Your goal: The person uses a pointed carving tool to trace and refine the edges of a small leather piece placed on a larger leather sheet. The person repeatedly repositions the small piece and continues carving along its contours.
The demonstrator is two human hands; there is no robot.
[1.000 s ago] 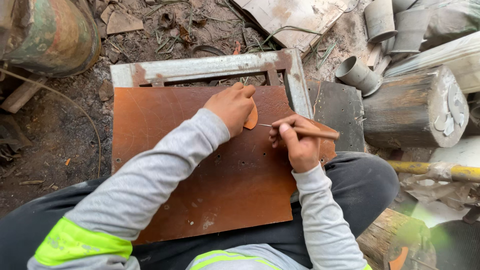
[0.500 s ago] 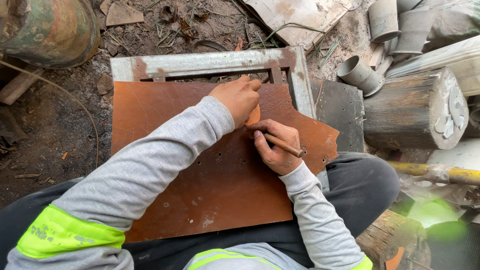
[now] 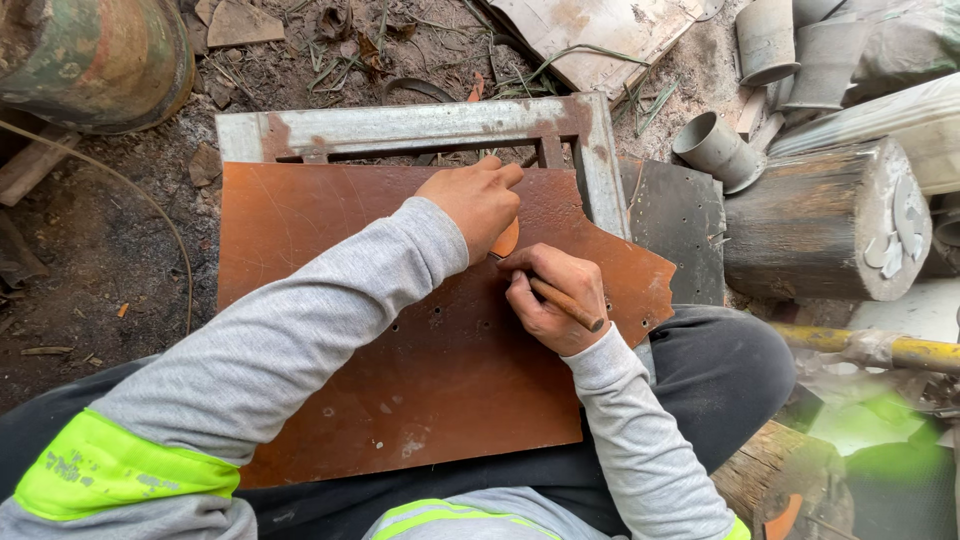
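Observation:
A rusty brown metal sheet with several small holes lies across my lap and a grey metal frame. My left hand presses a small orange template piece flat on the sheet. Close beside it, my right hand grips a thin brown scribing tool like a pencil, with its tip hidden at the template's lower edge. Both arms wear grey sleeves with yellow-green bands.
A round wooden log stands to the right, with grey pipe sections behind it. A yellow-handled tool lies at the right. A rusty green drum sits at the top left on bare dirt.
My right hand has moved left, in toward the template, and the tool has swung from pointing sideways to a steep writing grip. My left hand stays pressed on the template.

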